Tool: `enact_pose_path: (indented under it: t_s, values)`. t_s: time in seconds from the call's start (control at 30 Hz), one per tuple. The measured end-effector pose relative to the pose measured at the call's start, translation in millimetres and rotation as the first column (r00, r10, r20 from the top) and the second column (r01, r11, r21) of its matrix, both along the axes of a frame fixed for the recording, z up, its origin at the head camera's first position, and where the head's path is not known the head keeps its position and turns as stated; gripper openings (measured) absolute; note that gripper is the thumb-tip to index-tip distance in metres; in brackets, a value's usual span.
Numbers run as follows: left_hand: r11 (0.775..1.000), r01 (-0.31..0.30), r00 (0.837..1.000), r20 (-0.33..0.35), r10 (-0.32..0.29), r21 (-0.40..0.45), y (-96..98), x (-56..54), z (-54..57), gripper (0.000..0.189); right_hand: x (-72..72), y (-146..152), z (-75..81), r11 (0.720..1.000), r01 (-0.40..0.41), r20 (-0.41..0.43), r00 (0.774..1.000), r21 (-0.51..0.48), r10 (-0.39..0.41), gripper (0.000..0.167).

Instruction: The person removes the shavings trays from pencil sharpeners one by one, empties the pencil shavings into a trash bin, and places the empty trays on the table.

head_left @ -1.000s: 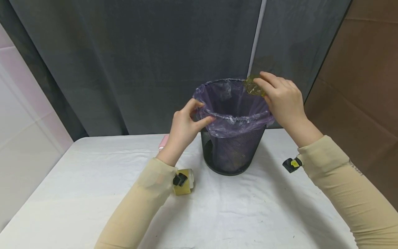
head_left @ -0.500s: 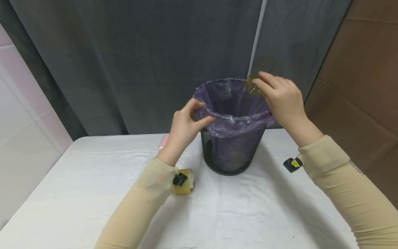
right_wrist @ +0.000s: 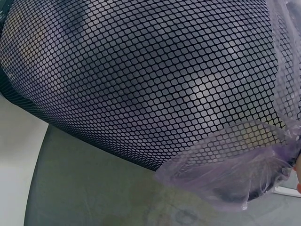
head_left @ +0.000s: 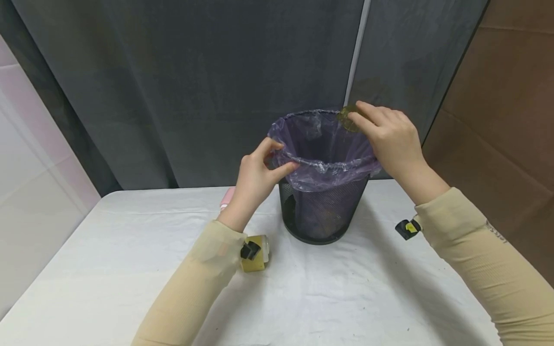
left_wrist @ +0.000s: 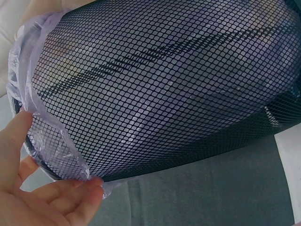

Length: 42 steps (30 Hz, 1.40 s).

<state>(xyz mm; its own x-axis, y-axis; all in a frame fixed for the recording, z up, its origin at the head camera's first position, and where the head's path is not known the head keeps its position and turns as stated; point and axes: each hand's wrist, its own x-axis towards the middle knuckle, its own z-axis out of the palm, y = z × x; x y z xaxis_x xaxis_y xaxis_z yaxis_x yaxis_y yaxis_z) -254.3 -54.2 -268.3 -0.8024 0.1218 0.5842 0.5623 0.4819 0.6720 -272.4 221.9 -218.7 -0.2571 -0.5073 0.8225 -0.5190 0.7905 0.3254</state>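
A black mesh wastebasket [head_left: 322,216] stands upright at the back of the table, lined with a purple plastic bag [head_left: 320,179] folded over its rim. My left hand [head_left: 258,171] grips the rim and bag on the near left side, and the left wrist view shows its thumb and fingers on the folded edge. On the far right side, my right hand [head_left: 391,137] pinches a crumpled, see-through yellow wrapper [head_left: 347,119] over the opening. Only a sliver of the right hand's fingertips [right_wrist: 298,172] enters the right wrist view. What lies inside the bag is blurred by the mesh.
A small yellow box [head_left: 254,254] with a raised white flap lies beneath the left wrist. Behind the left forearm, a pink object [head_left: 227,197] is partly hidden. The white-covered table [head_left: 130,259] meets a dark grey curtain [head_left: 207,96] at the back.
My right hand has shifted slightly left over the opening, and the wrapper has moved and turned a little with it. The left hand stays in place on the rim.
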Motion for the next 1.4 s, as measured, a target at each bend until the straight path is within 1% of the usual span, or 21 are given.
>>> enact_pose_path:
  t_s: [0.13,0.3,0.93,1.2,1.4]
  values:
    - [1.0,0.003,1.0,-0.003,-0.003,0.005,-0.2,0.1,0.0,0.04,-0.1,0.0,0.4,1.0,0.002,-0.009,1.0,0.021,-0.002,0.038]
    - [1.0,0.0,1.0,-0.004,0.0,0.004,-0.3,-0.1,-0.1,0.04,0.6,0.3,1.8,0.997,0.004,-0.024,1.0,0.072,-0.003,0.037]
    - [1.0,-0.008,1.0,-0.001,0.008,-0.007,-2.1,0.1,0.0,0.04,-2.4,-2.7,2.0,0.991,-0.03,-0.076,0.996,0.131,0.041,0.041]
    - [1.0,-0.002,1.0,-0.007,0.002,-0.002,-1.8,-1.4,-1.1,0.04,-2.2,-1.6,2.7,0.986,-0.034,-0.073,0.996,0.161,0.046,0.042]
    - [1.0,0.002,1.0,-0.008,-0.002,0.004,-1.4,-1.5,-0.8,0.04,-1.2,-1.1,4.5,0.979,-0.027,-0.079,0.996,0.202,0.043,0.044]
